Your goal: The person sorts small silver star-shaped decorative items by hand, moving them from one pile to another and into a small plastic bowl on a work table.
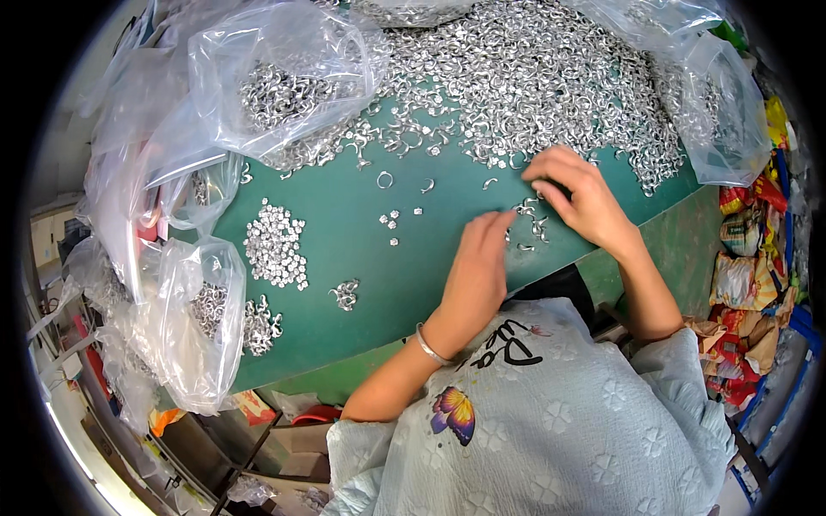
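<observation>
Small silvery metal pieces, curved and hook-like, lie as a loose group (539, 227) on the green tabletop between my hands. My left hand (476, 267), a bangle on its wrist, has its fingers stretched forward at the left of this group, fingertips slightly blurred. My right hand (585, 196) is above the group, thumb and forefinger brought close together; whatever may be between their tips is too small to make out. A single curved piece (490, 183) rests just left of the right fingertips. Farther left lie a plain ring (385, 179) and several small flower-shaped pieces (390, 219).
A large heap of metal pieces (551, 86) covers the far side. Clear plastic bags (206, 77) stand at left and right, some holding pieces. At left are a pile of flower-shaped pieces (275, 245) and smaller clusters (345, 294). Colourful packages (744, 284) fill the right side.
</observation>
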The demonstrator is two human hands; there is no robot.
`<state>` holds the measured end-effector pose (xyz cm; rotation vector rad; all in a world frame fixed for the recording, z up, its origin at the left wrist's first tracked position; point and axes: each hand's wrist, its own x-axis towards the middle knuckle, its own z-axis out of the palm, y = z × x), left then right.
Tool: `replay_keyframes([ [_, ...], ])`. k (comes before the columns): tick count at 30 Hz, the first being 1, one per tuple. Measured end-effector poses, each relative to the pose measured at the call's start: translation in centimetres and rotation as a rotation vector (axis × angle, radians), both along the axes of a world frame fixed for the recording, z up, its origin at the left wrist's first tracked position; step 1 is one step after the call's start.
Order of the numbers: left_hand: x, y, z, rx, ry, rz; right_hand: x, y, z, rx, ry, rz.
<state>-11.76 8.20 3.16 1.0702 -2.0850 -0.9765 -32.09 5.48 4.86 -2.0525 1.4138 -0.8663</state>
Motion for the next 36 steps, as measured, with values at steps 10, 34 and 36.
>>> replay_keyframes([
  [10,-1.1,-0.8,-0.3,-0.030,-0.070,-0.050,-1.7,2.1,0.3,0.041,0.099,-0.086],
  [34,-1.5,-8.6,-1.4,-0.458,-0.396,0.070,2.7,-4.5,-2.9,-0.351,0.457,-0.120],
  [36,-0.5,-10.1,-1.1,-0.429,-0.384,0.072,1.7,-6.2,-3.2,-0.367,0.462,-0.040],
])
